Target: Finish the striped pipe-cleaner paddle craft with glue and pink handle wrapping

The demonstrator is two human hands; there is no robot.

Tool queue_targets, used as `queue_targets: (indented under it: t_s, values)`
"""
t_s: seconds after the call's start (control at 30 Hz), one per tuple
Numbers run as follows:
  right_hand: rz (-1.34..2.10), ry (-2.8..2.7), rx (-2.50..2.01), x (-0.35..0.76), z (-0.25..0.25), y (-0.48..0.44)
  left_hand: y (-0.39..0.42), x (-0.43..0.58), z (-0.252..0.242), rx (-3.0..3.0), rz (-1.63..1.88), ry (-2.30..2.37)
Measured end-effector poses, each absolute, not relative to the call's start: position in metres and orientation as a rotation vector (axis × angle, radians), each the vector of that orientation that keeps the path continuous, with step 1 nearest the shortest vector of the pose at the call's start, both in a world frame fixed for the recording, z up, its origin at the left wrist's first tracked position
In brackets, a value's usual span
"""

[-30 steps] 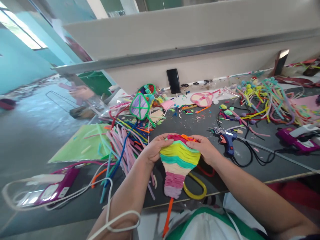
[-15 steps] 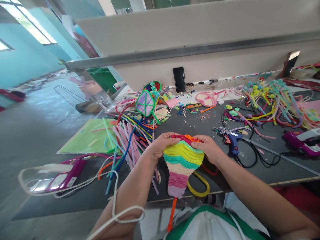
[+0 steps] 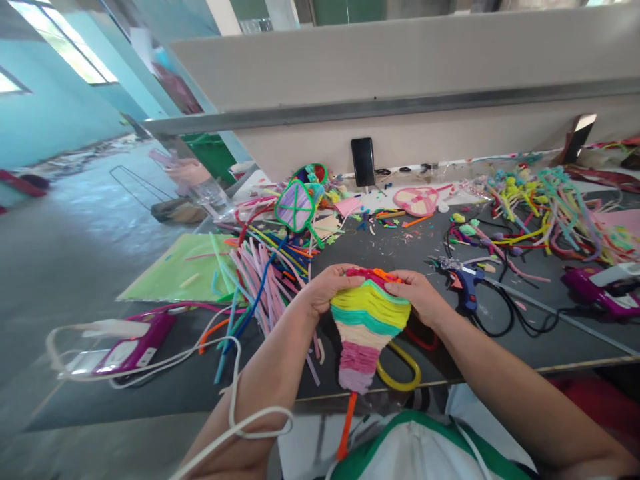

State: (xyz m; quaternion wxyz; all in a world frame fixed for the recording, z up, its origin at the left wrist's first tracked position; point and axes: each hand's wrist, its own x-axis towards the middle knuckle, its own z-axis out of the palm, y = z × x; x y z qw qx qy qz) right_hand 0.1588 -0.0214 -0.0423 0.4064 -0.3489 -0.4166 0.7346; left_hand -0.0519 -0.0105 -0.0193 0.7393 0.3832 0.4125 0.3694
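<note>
A striped pipe-cleaner fan [image 3: 371,321] hangs in front of me at the table's near edge, its wide end up. Red, yellow, teal, cream, pink and lilac bands cross it, and an orange stem [image 3: 347,427] points down toward my lap. My left hand [image 3: 327,292] pinches its upper left edge, thumb on the face. At the upper right edge my right hand [image 3: 419,293] grips it the same way, near an orange strip [image 3: 384,275] along the top. The fingers behind the fan are hidden. Partly behind it lies a yellow loop handle [image 3: 407,383].
Loose pipe cleaners [image 3: 260,280] lie left of my hands. A blue glue gun [image 3: 467,283] with a black cord rests to the right. A white cable [image 3: 260,427] crosses my left forearm from a purple power strip [image 3: 137,343]. A phone [image 3: 363,162] leans against the back panel.
The whole view has shifted slightly, so things appear a little further right. Both hands keep the same hold on the fan, which looks almost unmoved.
</note>
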Motion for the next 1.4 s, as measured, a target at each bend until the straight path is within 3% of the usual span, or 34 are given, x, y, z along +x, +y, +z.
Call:
queue_targets:
  t_s: [0.1,0.27,0.53,0.87,1.17,1.4]
  values:
    - [1.796,-1.084,-0.866,0.160,-0.042,-0.021,-0.009,-0.052,-0.021,0.839,0.804,0.880]
    - [1.298,-1.108,-0.971,0.165,-0.041,-0.017,-0.009,-0.052,-0.022,0.842,0.773,0.862]
    - [0.747,-1.194,-1.014,0.227,0.022,-0.047,-0.008,-0.056,-0.025,0.844,0.725,0.838]
    - [0.386,-1.527,-2.046,0.309,-0.040,-0.054,-0.008,-0.053,-0.022,0.831,0.730,0.890]
    - [0.876,-1.421,-2.204,0.297,-0.049,-0.032,-0.007,-0.054,-0.024,0.843,0.724,0.899]
    - [1.328,-1.220,-1.828,0.312,-0.037,-0.037,-0.007,-0.054,-0.026,0.842,0.721,0.863]
